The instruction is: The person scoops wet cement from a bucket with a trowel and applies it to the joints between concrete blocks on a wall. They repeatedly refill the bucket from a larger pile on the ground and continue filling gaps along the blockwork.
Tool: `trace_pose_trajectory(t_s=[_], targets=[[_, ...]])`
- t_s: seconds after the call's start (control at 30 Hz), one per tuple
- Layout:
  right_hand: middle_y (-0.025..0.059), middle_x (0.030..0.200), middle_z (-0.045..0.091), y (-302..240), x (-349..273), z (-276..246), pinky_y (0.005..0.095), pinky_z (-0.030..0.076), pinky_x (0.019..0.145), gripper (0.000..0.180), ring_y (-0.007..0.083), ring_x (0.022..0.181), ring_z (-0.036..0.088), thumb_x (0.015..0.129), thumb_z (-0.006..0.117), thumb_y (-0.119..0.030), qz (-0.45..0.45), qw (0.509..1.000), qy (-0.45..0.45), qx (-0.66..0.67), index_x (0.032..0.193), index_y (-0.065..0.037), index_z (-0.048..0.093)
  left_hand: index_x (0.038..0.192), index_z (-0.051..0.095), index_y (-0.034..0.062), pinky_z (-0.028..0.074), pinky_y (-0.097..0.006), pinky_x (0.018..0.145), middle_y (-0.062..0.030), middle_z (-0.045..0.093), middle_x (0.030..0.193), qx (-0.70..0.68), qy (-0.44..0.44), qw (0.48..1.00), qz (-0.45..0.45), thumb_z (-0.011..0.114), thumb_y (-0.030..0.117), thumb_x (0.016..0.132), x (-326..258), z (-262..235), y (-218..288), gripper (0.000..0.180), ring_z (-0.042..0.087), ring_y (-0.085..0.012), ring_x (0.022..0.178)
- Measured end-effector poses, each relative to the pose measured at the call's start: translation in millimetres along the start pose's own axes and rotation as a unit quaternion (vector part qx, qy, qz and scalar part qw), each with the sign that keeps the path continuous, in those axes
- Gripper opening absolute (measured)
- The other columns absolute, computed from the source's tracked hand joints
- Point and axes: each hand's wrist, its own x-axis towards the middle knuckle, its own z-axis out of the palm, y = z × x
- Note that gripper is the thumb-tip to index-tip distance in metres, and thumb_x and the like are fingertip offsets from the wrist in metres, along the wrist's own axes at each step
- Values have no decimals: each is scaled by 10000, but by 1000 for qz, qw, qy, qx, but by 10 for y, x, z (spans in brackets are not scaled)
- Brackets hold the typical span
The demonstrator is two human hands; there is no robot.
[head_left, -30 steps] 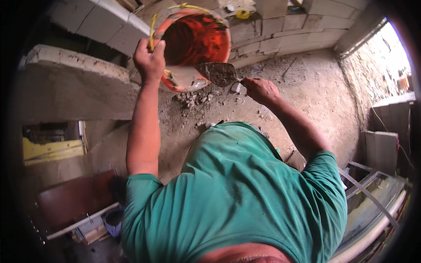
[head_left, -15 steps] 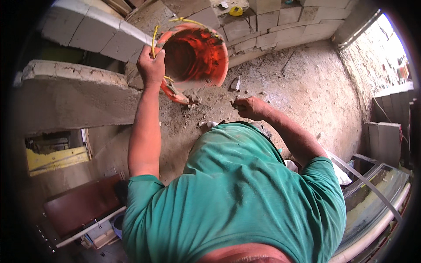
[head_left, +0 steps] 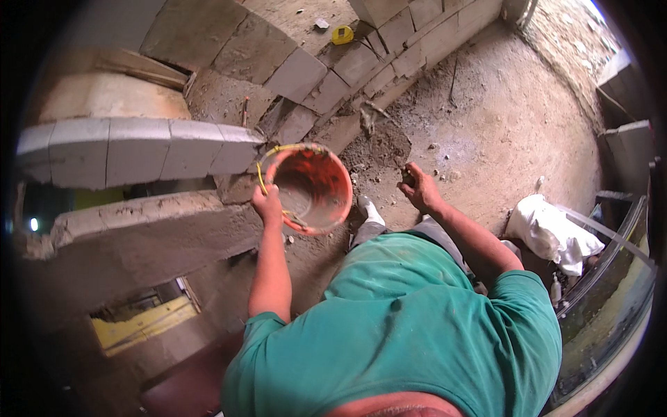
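My left hand is closed on the yellow handle of an orange bucket, at the side of its rim. The bucket's mouth faces me, and its inner wall is smeared with grey mortar. To the right, my right hand is held apart from the bucket with curled fingers around something small and dark that I cannot make out. A heap of dark wet mortar lies on the ground between the bucket and the block wall. A light-coloured tool rests at its far edge.
Pale block walls run along the left and far side. A yellow tape measure sits on the far blocks. My white shoe is beside the bucket. A white sack stands at right, near a glass-panelled frame.
The bucket has come lower and nearer my body, with my left hand still on its handle. The mortar heap is now uncovered. My view has turned, and the right hand's fingers have shifted.
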Motion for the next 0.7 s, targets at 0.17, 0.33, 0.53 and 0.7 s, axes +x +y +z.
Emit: trace_pose_trajectory(t_s=[0.17, 0.33, 0.53, 0.7], targets=[[223, 897, 640, 193, 713, 486, 458, 510, 732, 391, 404, 829, 643, 773, 604, -219, 68, 988, 132, -53, 1129, -67, 548, 808, 560, -6, 466, -385, 682, -113, 589, 723, 55, -74, 995, -32, 682, 115, 766, 63, 340, -807, 177, 576, -242, 690], [202, 866, 631, 505, 1582, 1184, 423, 511, 719, 318, 389, 793, 635, 780, 611, -189, 62, 964, 259, -5, 1075, -78, 569, 850, 570, -1, 470, -384, 691, -124, 600, 754, 73, -187, 977, -79, 685, 106, 792, 200, 705, -1574, 168, 585, -252, 694], [147, 783, 579, 1088, 2720, 2206, 364, 495, 666, 271, 324, 671, 574, 799, 653, -133, 42, 926, 356, 116, 1045, -82, 552, 979, 592, -5, 480, -348, 757, -99, 621, 851, 62, -281, 951, -115, 658, 80, 827, 223, 880, -2152, 186, 597, -213, 776], [130, 778, 591, 1151, 3406, 2616, 379, 498, 637, 255, 337, 679, 591, 811, 693, -161, 20, 896, 434, 96, 1016, -101, 554, 1010, 600, -5, 477, -343, 764, -97, 617, 866, 72, -317, 936, -132, 658, 75, 827, 392, 842, -2533, 208, 594, -206, 796]])
